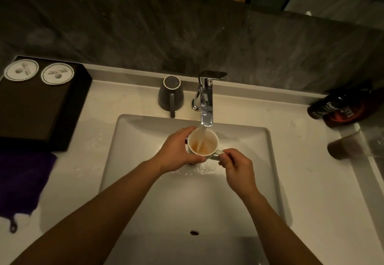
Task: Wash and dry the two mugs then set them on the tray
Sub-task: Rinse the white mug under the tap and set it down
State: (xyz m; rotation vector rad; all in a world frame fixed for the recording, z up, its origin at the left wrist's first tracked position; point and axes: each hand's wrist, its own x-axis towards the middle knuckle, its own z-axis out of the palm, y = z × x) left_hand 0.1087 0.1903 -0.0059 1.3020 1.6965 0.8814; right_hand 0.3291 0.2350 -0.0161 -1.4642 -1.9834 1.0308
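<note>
A white mug [202, 143] with brownish liquid inside is held upright over the sink [145, 181], under the running tap [205, 102]. My left hand [176, 152] wraps around the mug's body. My right hand [236, 165] pinches its handle on the right. Water streams into the mug. A dark grey mug [170, 95] stands upside down on the counter, left of the tap, handle towards me. The dark tray [37, 106] lies at the far left with two round white coasters [39, 72] on it.
A purple cloth [20, 183] lies on the counter below the tray. A dark bottle [336, 106] lies at the right by the wall, with a glass tumbler [347, 145] nearer me. A dark stone wall rises behind the white counter.
</note>
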